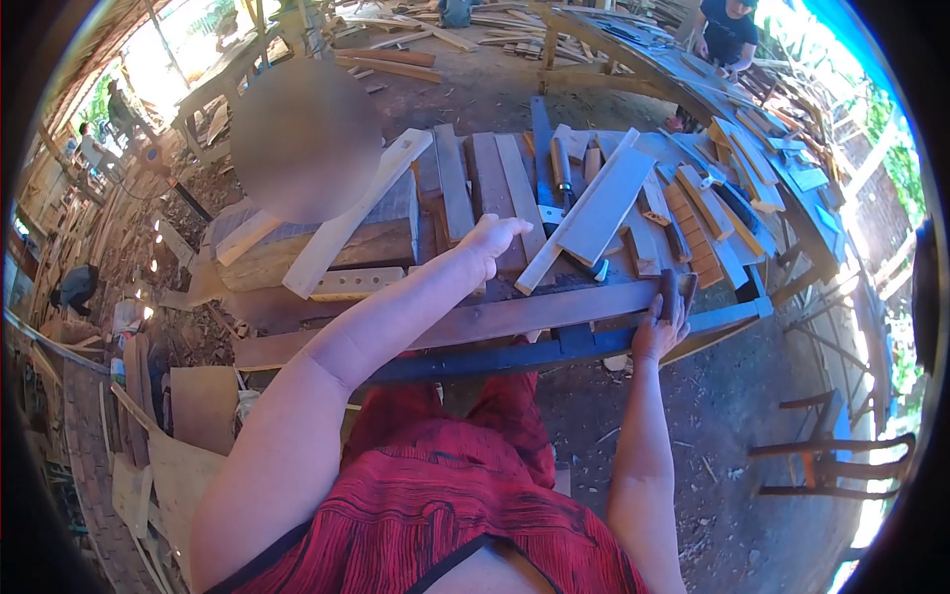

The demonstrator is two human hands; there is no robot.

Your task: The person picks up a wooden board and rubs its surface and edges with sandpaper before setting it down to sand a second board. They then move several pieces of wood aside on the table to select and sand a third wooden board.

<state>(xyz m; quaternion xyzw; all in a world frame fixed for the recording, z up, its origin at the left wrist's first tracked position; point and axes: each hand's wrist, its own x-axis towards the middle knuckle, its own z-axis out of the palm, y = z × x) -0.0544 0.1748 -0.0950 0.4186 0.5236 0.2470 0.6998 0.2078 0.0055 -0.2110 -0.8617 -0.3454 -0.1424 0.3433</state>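
My left hand hovers over the middle of the bench, a finger stretched out to the right and the others partly curled, holding nothing that I can see. Below it a long brown board runs along the bench's front edge. At that board's right end, my right hand grips a small dark brown wooden block, with its fingers around the lower part. Between the hands, a wide grey board lies slanted over a narrower strip. Behind it are a handsaw and a wooden-handled chisel.
A thick timber block lies on the left of the bench, with a pale plank across it. Beyond, a person stands at another bench. A chair stands at the right. A blurred round patch covers part of the upper left.
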